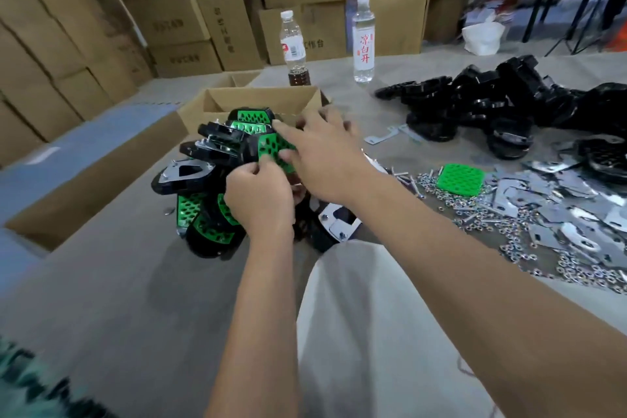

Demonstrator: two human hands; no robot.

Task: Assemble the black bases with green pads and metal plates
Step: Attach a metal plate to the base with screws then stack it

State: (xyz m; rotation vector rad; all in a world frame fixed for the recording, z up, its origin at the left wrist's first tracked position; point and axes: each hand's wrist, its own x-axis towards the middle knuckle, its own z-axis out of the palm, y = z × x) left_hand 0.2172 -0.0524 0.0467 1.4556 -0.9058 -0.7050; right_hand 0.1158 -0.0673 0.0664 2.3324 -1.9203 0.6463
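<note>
A heap of finished black bases with green pads (pixel 207 200) lies on the grey cloth in front of me. On top of it is one black base with a green pad (pixel 268 146). My left hand (pixel 259 195) pinches its near edge. My right hand (pixel 322 153) lies over its right side with fingers spread, fingertips on the green pad. A loose green pad (pixel 461 178) sits to the right among nuts and bolts (pixel 481 210). Loose metal plates (pixel 576 214) cover the right side. Bare black bases (pixel 475 102) are piled at the back right.
An open cardboard box (pixel 217 102) stands just behind the heap. Two plastic bottles (pixel 293 47) (pixel 363 37) stand farther back. Stacked cartons (pixel 169 10) wall the back and left. A long cardboard tray edge (pixel 84 180) runs along the left.
</note>
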